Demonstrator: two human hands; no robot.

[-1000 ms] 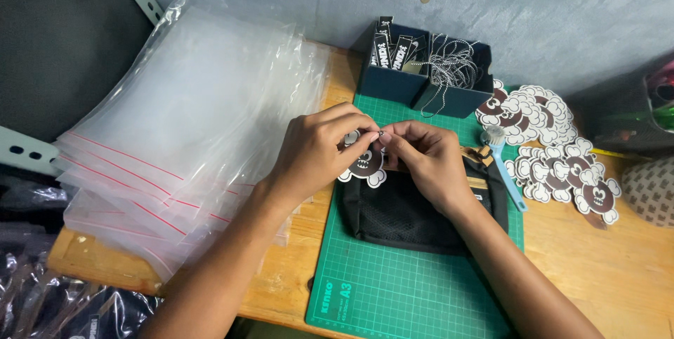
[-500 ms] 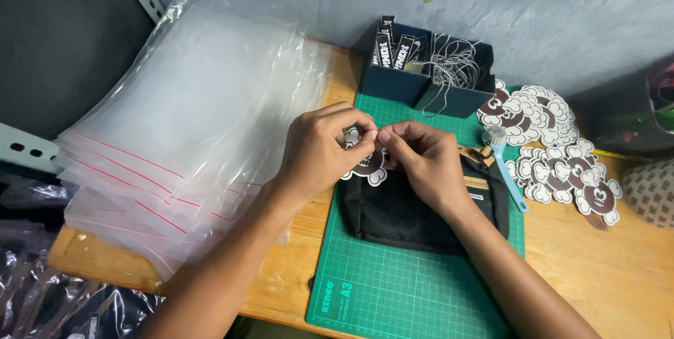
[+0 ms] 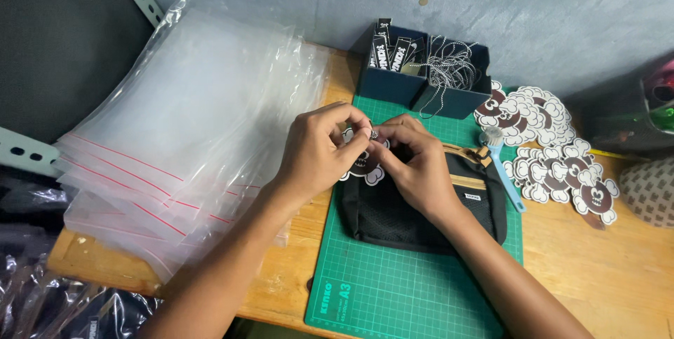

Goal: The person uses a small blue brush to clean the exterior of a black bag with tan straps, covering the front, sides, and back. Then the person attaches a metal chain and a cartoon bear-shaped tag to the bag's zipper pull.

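The small metal piece (image 3: 374, 133) pinched between both hands' fingertips is too small to tell what it is. The hands cover most of the cloud-shaped tag (image 3: 365, 168) and the pouch's (image 3: 421, 216) top edge. The frame's right edge cuts off the patterned object (image 3: 649, 190).

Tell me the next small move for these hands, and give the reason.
Probably draw the small metal fastener closed or through. Both the left hand and the right hand pinch it between fingertips, right above the cartoon-shaped tag, over the black pouch on the green cutting mat. The tag seems not yet hanging free from the pouch, so the fastening looks unfinished.
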